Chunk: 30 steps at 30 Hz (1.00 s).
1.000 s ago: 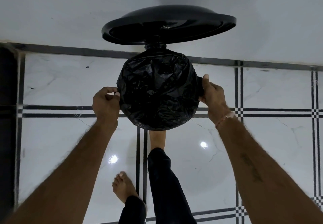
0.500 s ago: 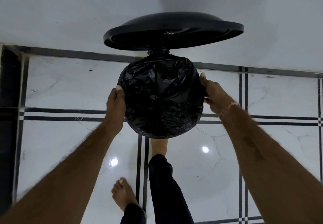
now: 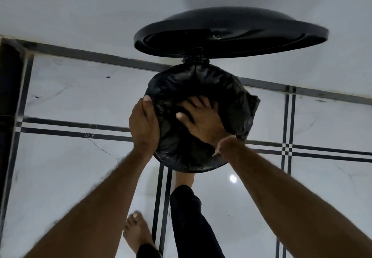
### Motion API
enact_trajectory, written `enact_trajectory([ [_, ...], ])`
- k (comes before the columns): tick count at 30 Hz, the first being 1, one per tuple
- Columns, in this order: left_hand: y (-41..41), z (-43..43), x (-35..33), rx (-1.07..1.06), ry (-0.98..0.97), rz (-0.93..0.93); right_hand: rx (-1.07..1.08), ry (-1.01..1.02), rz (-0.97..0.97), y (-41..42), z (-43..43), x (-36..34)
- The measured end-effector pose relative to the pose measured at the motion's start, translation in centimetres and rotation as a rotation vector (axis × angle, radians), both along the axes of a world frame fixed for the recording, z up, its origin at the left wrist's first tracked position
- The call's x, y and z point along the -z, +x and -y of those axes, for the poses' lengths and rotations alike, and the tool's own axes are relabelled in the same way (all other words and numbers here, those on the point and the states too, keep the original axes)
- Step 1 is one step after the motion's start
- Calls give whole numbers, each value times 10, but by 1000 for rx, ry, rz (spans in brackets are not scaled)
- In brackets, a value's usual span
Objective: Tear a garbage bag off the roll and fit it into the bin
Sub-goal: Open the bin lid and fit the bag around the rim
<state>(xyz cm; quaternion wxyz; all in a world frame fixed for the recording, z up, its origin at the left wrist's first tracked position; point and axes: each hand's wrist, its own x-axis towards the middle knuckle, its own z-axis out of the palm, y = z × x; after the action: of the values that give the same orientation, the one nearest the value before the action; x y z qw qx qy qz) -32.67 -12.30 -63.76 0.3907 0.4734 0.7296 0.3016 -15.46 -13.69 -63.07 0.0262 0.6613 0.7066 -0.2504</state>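
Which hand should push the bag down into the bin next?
Probably the right hand: it's already spread on the black bag over the bin's opening. The left hand grips the bag at the bin's left rim.

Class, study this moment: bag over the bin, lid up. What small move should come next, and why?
Probably push the right hand deeper, pressing the bag down inside the bin: it looks bunched near the top, and the left hand already grips the rim side.
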Motion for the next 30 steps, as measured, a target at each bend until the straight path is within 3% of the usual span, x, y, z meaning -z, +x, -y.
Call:
enact_trajectory([
  [3,1,0,5,-13,22,-1,97,-202,46,15,-15,43],
  [8,4,3,5,-14,43,14,322,-303,-186,20,-12,49],
  [9,4,3,3,-16,35,18,388,-300,-227,21,-10,40],
  [11,6,2,-2,-23,19,25,445,-107,-280,18,-1,4],
  [14,5,1,-6,-20,23,36,311,171,-411,1,21,-47],
  [17,4,1,-6,-20,-7,52,208,31,-486,-3,1,-41],
  [21,4,1,-7,-25,0,80,505,-177,-623,6,-49,-2],
  [23,2,2,-7,-37,-12,111,563,-123,-681,10,-51,5],
  [27,-9,-6,-4,-87,-60,195,537,230,-537,10,-21,-31],
  [30,-16,-15,-9,-77,-90,304,374,247,-336,15,6,-38],
])
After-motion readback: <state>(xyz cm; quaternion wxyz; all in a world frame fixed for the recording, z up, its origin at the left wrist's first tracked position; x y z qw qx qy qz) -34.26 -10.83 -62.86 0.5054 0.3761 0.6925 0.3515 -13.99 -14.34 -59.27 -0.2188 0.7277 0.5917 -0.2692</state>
